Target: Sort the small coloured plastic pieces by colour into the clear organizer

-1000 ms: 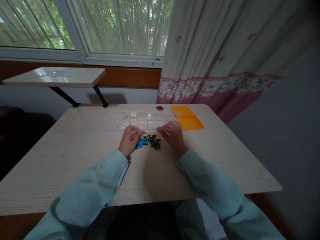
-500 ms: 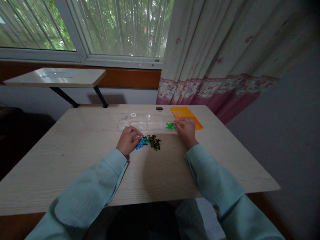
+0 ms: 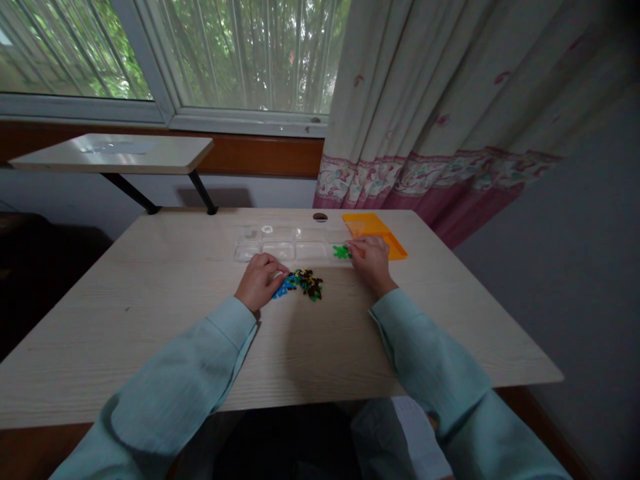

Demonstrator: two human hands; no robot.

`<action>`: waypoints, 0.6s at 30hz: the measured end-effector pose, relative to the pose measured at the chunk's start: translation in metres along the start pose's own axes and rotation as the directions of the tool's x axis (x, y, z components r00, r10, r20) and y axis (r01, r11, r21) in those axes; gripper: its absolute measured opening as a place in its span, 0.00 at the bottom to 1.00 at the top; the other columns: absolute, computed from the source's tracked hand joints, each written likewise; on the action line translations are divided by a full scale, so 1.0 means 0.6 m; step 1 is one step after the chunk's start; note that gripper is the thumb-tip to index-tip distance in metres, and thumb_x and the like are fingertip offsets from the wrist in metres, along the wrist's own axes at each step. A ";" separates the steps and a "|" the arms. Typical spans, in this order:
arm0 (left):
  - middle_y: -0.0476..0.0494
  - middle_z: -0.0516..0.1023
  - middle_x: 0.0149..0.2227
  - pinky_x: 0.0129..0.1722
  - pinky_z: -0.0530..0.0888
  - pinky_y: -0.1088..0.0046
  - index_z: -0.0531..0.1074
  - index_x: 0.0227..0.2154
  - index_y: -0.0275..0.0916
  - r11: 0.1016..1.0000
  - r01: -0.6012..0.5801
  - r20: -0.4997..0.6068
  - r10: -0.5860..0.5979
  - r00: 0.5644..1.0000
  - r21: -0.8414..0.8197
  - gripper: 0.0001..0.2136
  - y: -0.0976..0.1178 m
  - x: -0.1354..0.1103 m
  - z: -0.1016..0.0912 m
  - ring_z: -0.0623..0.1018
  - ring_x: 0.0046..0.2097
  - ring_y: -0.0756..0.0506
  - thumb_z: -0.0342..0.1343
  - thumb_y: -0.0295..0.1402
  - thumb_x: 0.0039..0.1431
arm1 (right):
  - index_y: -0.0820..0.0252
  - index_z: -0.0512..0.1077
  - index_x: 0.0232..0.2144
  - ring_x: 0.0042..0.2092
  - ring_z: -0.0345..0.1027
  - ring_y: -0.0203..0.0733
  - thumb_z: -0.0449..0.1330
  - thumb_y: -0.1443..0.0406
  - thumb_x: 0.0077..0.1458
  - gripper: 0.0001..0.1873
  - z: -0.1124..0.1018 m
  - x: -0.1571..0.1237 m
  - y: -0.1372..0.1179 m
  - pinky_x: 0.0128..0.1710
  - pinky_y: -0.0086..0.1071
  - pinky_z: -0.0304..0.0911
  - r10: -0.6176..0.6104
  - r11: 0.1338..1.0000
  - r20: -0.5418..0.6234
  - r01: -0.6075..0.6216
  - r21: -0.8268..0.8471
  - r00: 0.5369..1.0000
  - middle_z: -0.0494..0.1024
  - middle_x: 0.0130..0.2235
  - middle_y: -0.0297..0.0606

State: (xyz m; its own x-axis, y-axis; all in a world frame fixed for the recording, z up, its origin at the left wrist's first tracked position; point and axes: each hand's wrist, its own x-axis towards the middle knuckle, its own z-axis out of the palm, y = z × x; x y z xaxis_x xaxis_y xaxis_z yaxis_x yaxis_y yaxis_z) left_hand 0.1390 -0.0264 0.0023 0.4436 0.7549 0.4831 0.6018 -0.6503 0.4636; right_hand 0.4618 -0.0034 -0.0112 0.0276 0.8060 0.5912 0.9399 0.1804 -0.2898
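A small pile of tiny plastic pieces (image 3: 306, 283) in blue, yellow, dark brown and green lies on the table. At its left edge rests my left hand (image 3: 260, 281), its fingers curled and the thumb close to the index finger by the blue pieces. Behind the pile is a clear compartment tray (image 3: 311, 251). Several green pieces (image 3: 342, 252) sit in its front right compartment. Right beside them my right hand (image 3: 373, 262) holds its thumb and fingertips in a pinch. Whatever lies between the fingertips of either hand is too small to make out.
An orange tray (image 3: 367, 220) lies at the back right, partly behind my right hand. A round hole (image 3: 320, 217) is cut near the table's rear edge. At the back left stands a raised shelf (image 3: 117, 153) on black legs. A curtain (image 3: 395, 160) hangs behind the table.
The view has shifted very slightly. My right hand stays by the green pieces with only a small movement of the fingers. My left hand remains at the pile.
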 end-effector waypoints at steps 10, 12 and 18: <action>0.43 0.69 0.39 0.47 0.66 0.62 0.76 0.37 0.42 0.997 -0.072 0.069 0.073 0.995 -0.016 0.08 0.014 -0.001 0.001 0.68 0.45 0.43 0.56 0.37 0.57 | 0.56 0.78 0.37 0.44 0.62 0.47 0.52 0.57 0.60 0.17 -0.006 0.003 -0.013 0.46 0.40 0.52 -0.010 1.000 -0.020 0.010 -0.005 1.000 0.77 0.39 0.40; 0.43 0.69 0.40 0.46 0.66 0.62 0.75 0.37 0.43 0.997 -0.073 0.089 0.072 0.993 0.005 0.08 0.021 -0.001 0.001 0.68 0.45 0.43 0.57 0.38 0.57 | 0.56 0.78 0.37 0.44 0.62 0.47 0.52 0.57 0.60 0.16 -0.008 0.003 -0.021 0.46 0.40 0.52 -0.023 1.000 -0.019 0.023 0.007 1.000 0.78 0.38 0.39; 0.43 0.69 0.40 0.45 0.65 0.60 0.74 0.36 0.42 0.995 -0.030 0.106 0.020 0.994 0.093 0.09 0.032 -0.002 0.007 0.67 0.45 0.41 0.59 0.39 0.55 | 0.55 0.78 0.36 0.43 0.63 0.45 0.53 0.57 0.60 0.15 -0.013 0.000 -0.047 0.46 0.40 0.51 -0.053 0.998 -0.028 0.054 0.042 0.998 0.78 0.38 0.37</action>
State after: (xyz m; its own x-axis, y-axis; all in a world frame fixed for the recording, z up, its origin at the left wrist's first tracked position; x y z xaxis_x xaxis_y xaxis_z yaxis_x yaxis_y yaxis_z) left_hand 0.1528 -0.0397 0.0076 0.5237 0.7463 0.4107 0.6474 -0.6621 0.3776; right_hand 0.4378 -0.0131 0.0030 -0.0125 0.7794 0.6264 0.9248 0.2472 -0.2891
